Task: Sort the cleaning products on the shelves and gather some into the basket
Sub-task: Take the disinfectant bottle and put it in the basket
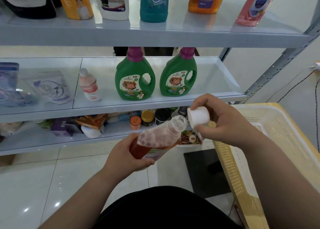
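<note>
Red-liquid bottle (pixel 155 140) in left hand (pixel 124 157), white cap (pixel 198 116) in right hand (pixel 220 119)

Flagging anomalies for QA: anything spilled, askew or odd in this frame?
Yes. The bottle of red liquid in the left hand is tilted and uncapped; the right hand holds the white cap right beside the open neck. No spill visible.

Glossy floor tiles (pixel 43 185), clear plastic bottle (pixel 155 140), perforated, probably plastic, matt basket (pixel 230 168).
</note>
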Motion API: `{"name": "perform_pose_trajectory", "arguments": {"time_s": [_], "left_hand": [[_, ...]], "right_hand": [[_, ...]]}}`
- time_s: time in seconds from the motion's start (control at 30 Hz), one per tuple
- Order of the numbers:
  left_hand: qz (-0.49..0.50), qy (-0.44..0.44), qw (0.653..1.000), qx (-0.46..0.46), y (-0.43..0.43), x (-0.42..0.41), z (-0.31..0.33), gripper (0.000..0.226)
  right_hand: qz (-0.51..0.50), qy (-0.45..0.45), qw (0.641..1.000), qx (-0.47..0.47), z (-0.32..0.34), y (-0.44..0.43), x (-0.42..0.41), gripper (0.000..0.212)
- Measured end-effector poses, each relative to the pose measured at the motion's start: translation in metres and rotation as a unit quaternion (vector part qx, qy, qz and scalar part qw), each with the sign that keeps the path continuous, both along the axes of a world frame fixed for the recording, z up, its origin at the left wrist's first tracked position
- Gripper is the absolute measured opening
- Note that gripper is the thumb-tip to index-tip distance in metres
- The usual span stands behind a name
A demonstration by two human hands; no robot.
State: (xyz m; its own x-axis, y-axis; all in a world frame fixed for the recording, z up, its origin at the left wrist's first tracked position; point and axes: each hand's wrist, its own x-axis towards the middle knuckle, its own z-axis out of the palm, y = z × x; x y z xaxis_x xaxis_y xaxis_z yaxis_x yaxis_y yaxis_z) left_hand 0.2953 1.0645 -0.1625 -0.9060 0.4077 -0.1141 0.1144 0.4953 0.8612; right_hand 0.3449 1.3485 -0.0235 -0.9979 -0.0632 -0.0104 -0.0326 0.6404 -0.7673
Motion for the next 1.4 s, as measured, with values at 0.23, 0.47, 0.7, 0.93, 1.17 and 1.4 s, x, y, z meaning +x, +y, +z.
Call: {"name": "perform_pose_trajectory", "arguments": {"time_s": [0.23, 0.47, 0.7, 0.93, 1.17, 1.4], "left_hand": [[0.022, -0.009, 1.0, 0.004, 0.002, 0.0, -0.005, 0.072], [-0.001, 0.019, 0.999, -0.037, 0.004, 0.0, -0.004, 0.067], [-0.016, 0.028, 0.998, -0.059, -0.003, -0.002, -0.004, 0.065], [-0.015, 0.024, 0.998, -0.063, -0.015, -0.005, -0.01, 0.061], [-0.026, 0.033, 0.996, -0.077, -0.027, -0.006, -0.012, 0.07], [-0.039, 0.037, 0.996, -0.076, -0.038, -0.007, -0.011, 0.063]], "right_hand": [[0.006, -0.006, 1.0, -0.029, -0.005, 0.008, -0.008, 0.052], [0.141, 0.018, 0.973, 0.182, -0.003, -0.007, -0.018, 0.05], [0.059, -0.034, 0.957, 0.283, -0.016, -0.021, -0.024, 0.069], [0.078, -0.017, 0.964, 0.253, -0.015, -0.026, -0.018, 0.051], [0.079, -0.026, 0.968, 0.237, -0.015, -0.035, -0.014, 0.052], [0.071, -0.032, 0.972, 0.222, -0.02, -0.049, -0.008, 0.053]]}}
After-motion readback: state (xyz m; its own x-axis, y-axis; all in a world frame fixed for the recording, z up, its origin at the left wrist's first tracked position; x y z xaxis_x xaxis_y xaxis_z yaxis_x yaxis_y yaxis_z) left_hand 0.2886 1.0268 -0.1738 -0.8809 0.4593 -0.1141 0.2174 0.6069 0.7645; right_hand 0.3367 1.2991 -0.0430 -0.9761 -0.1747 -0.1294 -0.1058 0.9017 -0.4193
